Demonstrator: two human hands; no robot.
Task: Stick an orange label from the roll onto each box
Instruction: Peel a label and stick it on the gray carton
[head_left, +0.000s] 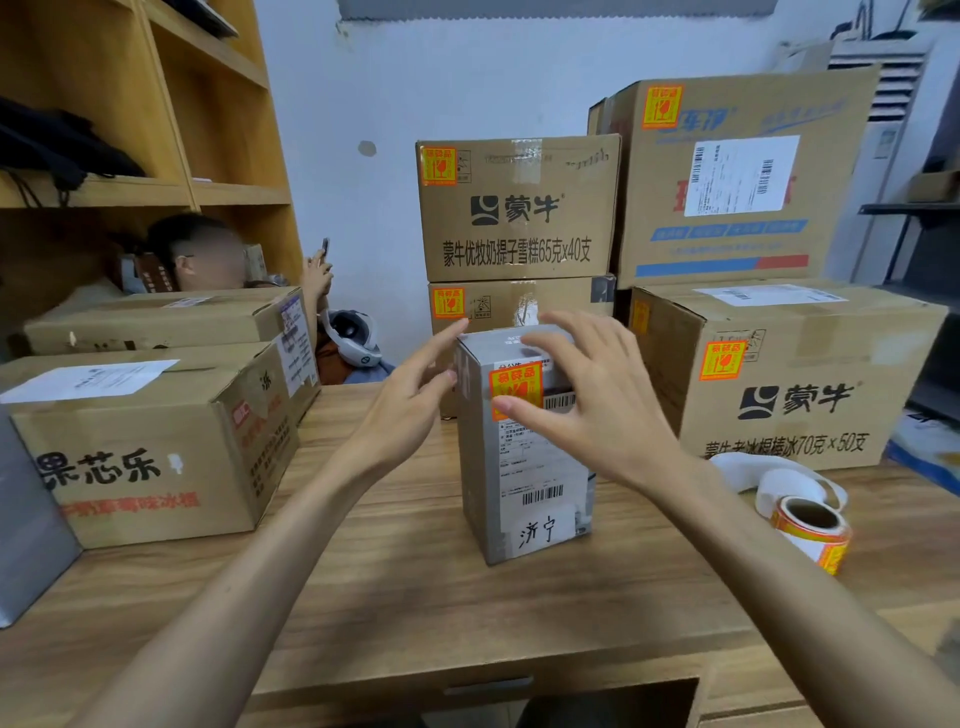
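A tall narrow grey-brown box (524, 467) stands upright in the middle of the wooden table (405, 613), with an orange label (514, 387) stuck near the top of its front face. My right hand (587, 400) is spread in front of the box's upper part, its thumb tip touching the label's lower edge. My left hand (410, 395) hovers at the box's upper left edge with straight fingers. The roll of orange labels (810, 530) lies on the table at the right, white backing strip trailing from it.
Labelled cartons are stacked behind (519, 208) and to the right (784, 374), with a bigger one on top (727, 176). Two cartons without orange labels sit at the left (150, 447). A person sits behind them by wooden shelves (156, 104).
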